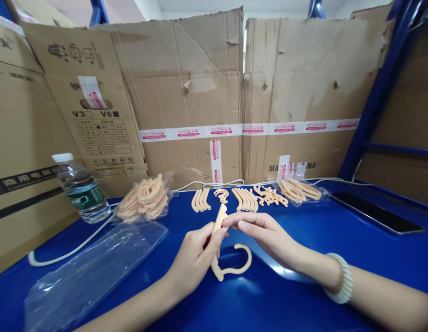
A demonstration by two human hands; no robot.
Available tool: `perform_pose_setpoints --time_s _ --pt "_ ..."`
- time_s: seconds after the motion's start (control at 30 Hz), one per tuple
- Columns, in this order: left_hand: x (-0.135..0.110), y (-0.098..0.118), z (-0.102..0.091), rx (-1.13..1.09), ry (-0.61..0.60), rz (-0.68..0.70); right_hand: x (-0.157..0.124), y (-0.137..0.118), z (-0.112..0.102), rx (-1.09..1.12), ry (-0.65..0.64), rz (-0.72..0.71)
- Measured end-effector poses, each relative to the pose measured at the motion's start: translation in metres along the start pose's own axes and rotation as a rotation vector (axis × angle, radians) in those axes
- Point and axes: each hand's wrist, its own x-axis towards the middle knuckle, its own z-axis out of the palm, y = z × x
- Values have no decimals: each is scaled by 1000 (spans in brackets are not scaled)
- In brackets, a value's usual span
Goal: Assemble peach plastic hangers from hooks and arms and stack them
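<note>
A beige plastic folding hanger [216, 269] is in my left hand [200, 253], its body pinched between thumb and fingers and tilted upward. Its curved hook [249, 260] sticks out to the right, low over the blue table. My right hand [260, 230] reaches in from the right with fingers stretched. Its index fingertip touches the hanger near the upper end; the thumb stays apart from it. Some fingers of both hands are hidden. Beyond the hands lie hanger arms in a left row [201, 200] and a right row [244, 199], with loose hooks [220, 194] between them.
Small beige pieces [272, 196] and a bag of parts [300, 190] lie back right, near a black phone [376, 212]. Left are another filled bag [146, 198], a flat plastic bag [96, 276], a water bottle [83, 191] and a white cable [72, 253]. Cardboard [193, 101] walls the back.
</note>
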Motion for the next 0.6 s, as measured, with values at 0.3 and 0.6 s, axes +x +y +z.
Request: perform_pose_setpoints --time_s 0.3,0.6 --pt "4 -9 -2 173 97 23 4 -4 -4 -53 157 73" --pt "6 -16 -5 678 174 127 10 8 -8 -16 170 262"
